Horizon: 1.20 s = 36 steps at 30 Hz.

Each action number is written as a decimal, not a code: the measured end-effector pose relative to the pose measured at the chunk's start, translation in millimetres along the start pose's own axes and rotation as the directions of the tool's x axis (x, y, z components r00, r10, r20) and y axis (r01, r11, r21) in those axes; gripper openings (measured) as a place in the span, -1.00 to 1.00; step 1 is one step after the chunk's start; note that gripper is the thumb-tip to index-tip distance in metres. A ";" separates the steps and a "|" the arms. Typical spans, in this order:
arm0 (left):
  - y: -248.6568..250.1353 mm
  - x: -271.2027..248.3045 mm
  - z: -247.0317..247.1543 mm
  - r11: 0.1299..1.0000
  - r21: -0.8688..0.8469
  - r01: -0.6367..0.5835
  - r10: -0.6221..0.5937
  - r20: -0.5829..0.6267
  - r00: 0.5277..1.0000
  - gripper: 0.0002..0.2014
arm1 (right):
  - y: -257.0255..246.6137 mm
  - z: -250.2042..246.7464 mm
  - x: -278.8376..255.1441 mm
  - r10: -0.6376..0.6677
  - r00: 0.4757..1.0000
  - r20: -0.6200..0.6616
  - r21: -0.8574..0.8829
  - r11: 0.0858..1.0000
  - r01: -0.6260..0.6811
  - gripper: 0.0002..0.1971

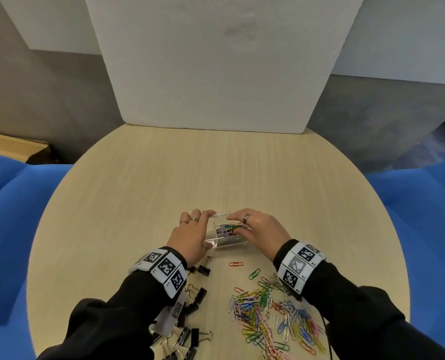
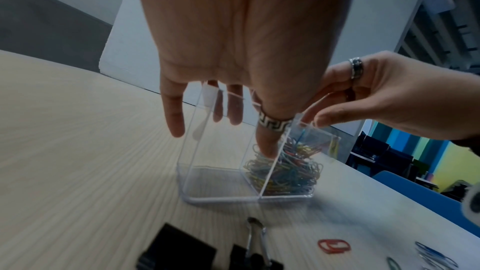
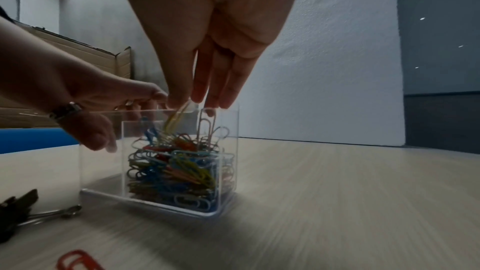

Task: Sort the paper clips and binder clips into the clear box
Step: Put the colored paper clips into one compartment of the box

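Note:
A clear two-compartment box [image 1: 229, 244] stands mid-table. Its right compartment holds colored paper clips [image 1: 227, 228]; the left one [image 2: 207, 171] is bare. My left hand [image 1: 203, 229] grips the box's left side, ringed thumb at the near wall and fingers over the far rim. At the top of the right compartment, my right hand [image 1: 235, 224] pinches a yellow clip [image 3: 175, 119] and a pale clip [image 3: 206, 124] with its fingertips [image 3: 182, 100]. Loose paper clips [image 1: 268, 315] lie near right, and black binder clips [image 1: 192, 302] near left, partly under my left sleeve.
A single red clip [image 1: 236, 264] and a green one [image 1: 254, 273] lie just in front of the box, beside a binder clip [image 1: 204, 268]. The round wooden table [image 1: 164, 178] ends at a white foam board [image 1: 216, 61]. Blue seats [image 1: 8, 203] flank it.

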State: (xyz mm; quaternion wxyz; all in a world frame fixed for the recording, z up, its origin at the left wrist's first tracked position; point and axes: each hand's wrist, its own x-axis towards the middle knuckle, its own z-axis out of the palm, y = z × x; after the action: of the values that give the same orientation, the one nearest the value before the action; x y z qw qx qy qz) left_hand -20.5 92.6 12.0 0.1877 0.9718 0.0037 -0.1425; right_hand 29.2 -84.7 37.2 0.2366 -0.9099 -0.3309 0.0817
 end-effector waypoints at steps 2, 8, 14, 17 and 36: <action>-0.7 0.4 0.7 1.000 -0.011 -0.003 0.003 0.001 1.000 -0.31 | 5.4 -6.8 -2.6 0.006 0.999 -0.039 0.024 1.000 -0.005 -0.74; -0.8 0.7 0.5 1.000 -0.016 -0.005 0.006 0.008 1.000 -0.30 | 19.5 -12.1 -13.0 -0.096 0.995 0.022 -0.376 0.922 0.097 -0.62; 0.7 0.0 -0.1 1.000 -0.001 -0.001 0.001 0.006 1.000 -0.31 | 11.6 3.6 -13.5 -0.027 0.988 0.153 -0.478 0.873 0.098 -0.65; 1.0 -0.1 -0.4 1.000 -0.004 0.000 0.000 0.005 1.000 -0.30 | 6.7 2.7 -7.4 0.079 0.974 0.214 -0.374 0.928 0.007 -0.62; 1.1 -0.4 -0.7 1.000 -0.002 0.006 -0.006 0.006 1.000 -0.30 | 2.4 -10.1 -6.7 0.012 0.979 0.204 -0.579 0.808 0.111 -0.76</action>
State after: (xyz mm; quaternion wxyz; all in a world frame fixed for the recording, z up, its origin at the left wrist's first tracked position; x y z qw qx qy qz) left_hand -20.6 91.9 13.2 0.1881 0.9712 0.0060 -0.1460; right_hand 28.5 -94.4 44.8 -0.0882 -0.9167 -0.3853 0.0594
